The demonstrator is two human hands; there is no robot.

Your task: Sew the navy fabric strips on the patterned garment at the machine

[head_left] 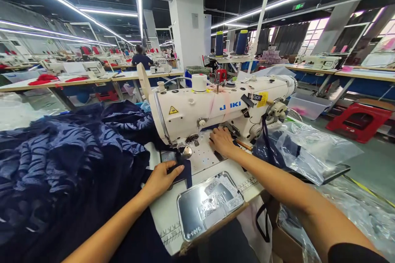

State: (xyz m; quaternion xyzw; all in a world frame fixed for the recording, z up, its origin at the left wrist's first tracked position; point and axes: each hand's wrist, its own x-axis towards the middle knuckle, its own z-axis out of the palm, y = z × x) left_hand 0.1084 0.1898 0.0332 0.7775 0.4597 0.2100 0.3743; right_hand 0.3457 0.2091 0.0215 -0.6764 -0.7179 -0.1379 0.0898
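A white sewing machine (pixel 197 109) stands before me, its needle area above a metal bed plate (pixel 202 158). My left hand (pixel 163 178) lies left of the presser foot, thumb and fingers closed on the edge of dark navy fabric (pixel 186 172). A round shiny metal disc (pixel 187 152) sits just beyond that hand. Under the machine's arm, my right hand (pixel 222 141) rests on the bed with fingers bent; their tips are partly hidden, and what they hold I cannot make out. A metal tin lid (pixel 188 213) with small printed labels (pixel 220 197) lies between my forearms.
A large heap of navy patterned fabric (pixel 68 152) fills the left side. Plastic-wrapped material (pixel 302 148) lies at right, near a red stool (pixel 359 121). Navy thread cones (pixel 241 43) stand behind the machine. A person (pixel 142 57) is far back among other sewing tables.
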